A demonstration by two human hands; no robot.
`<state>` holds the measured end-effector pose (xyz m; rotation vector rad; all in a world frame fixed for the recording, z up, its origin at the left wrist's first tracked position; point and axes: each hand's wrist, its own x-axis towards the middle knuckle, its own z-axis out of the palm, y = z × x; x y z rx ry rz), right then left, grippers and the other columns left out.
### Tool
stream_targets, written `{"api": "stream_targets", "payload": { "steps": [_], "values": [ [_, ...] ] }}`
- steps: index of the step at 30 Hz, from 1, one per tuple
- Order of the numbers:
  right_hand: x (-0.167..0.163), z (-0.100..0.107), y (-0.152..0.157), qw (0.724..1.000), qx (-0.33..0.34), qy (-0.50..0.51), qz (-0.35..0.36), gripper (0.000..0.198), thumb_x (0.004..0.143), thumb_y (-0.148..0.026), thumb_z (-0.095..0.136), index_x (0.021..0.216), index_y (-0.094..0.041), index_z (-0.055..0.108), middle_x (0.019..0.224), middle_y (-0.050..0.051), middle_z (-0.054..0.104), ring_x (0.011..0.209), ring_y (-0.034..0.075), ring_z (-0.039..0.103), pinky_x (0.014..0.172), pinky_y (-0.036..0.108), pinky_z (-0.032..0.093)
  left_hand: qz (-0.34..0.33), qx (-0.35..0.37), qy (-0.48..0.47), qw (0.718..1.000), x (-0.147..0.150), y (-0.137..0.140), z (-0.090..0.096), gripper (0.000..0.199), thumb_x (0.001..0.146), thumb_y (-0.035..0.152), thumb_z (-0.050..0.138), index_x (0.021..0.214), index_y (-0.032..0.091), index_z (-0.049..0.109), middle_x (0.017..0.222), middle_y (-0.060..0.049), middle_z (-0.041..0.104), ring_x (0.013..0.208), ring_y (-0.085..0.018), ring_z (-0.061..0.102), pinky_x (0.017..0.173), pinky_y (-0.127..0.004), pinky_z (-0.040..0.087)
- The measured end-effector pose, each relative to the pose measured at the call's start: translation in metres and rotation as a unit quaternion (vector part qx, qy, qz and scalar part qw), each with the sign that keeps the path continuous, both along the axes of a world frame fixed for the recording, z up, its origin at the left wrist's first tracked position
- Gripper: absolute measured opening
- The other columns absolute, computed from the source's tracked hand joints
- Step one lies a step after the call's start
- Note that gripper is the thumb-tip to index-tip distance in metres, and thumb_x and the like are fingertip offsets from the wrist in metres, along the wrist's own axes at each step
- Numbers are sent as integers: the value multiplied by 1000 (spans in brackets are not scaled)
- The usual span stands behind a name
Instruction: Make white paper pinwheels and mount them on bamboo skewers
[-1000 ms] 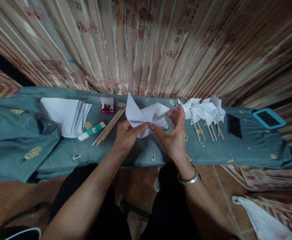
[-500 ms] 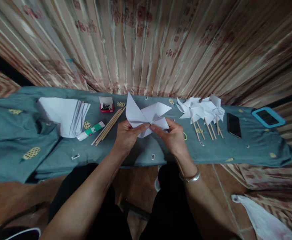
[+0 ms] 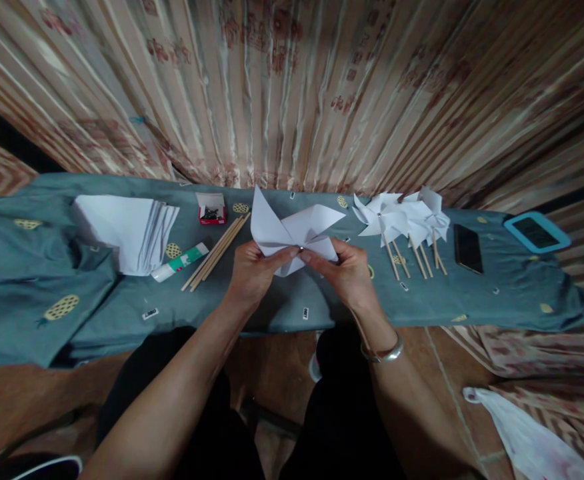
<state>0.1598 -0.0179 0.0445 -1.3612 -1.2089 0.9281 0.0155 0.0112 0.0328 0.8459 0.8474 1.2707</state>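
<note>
Between both hands, above the middle of the cloth, I hold a white paper pinwheel (image 3: 297, 230) with its blades folded in. My left hand (image 3: 255, 270) is closed on its left side, the thumb pressed near the centre. My right hand (image 3: 345, 273) grips the right side, its thumb meeting the other by a small shiny pin (image 3: 301, 249). The fingers under the paper are hidden. Left of my left hand lie several wooden sticks (image 3: 217, 253) and a glue stick (image 3: 181, 262). A small red box (image 3: 212, 213) holding dark pins stands behind them.
A stack of white paper (image 3: 117, 230) lies at the left on the green-grey cloth (image 3: 267, 310). To the right are several finished pinwheels on sticks (image 3: 402, 220), a phone (image 3: 468, 249) and a blue-framed tablet (image 3: 537, 232). A pleated curtain (image 3: 272, 93) hangs behind.
Hardly anything differs. Both hands keep the same hold on the pinwheel, and the view has shifted very slightly.
</note>
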Motion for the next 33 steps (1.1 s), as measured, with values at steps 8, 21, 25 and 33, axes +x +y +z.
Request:
{"api": "stream_targets", "payload": {
  "steps": [8,21,25,33],
  "values": [
    [0,-4,3,998,-3,61,4,24,63,-42,81,66,-20,70,62,-4,63,55,10,48,51,23,40,5,4,26,1000,1,1,-2,34,45,28,92,73,17,77,72,-1,76,67,-18,68,71,-31,55],
    [-4,-2,-2,998,58,-27,-26,13,71,-33,76,73,-21,73,67,-3,68,61,12,58,55,24,47,9,22,56,998,-1,0,-1,33,48,32,91,74,16,77,74,-2,77,69,-19,68,73,-33,56],
    [-3,-2,-3,997,60,-48,-25,12,72,-33,76,74,-22,74,69,-2,70,62,13,60,57,25,49,8,19,54,998,0,0,-1,30,50,31,90,73,17,77,75,-2,77,70,-19,69,74,-33,56],
    [1,-2,-3,996,51,-63,-25,14,71,-35,76,75,-21,76,69,-2,72,62,14,60,54,25,48,-1,21,62,998,-2,-1,1,27,52,29,89,73,17,78,75,-3,77,70,-19,69,74,-31,55]
  ]
}}
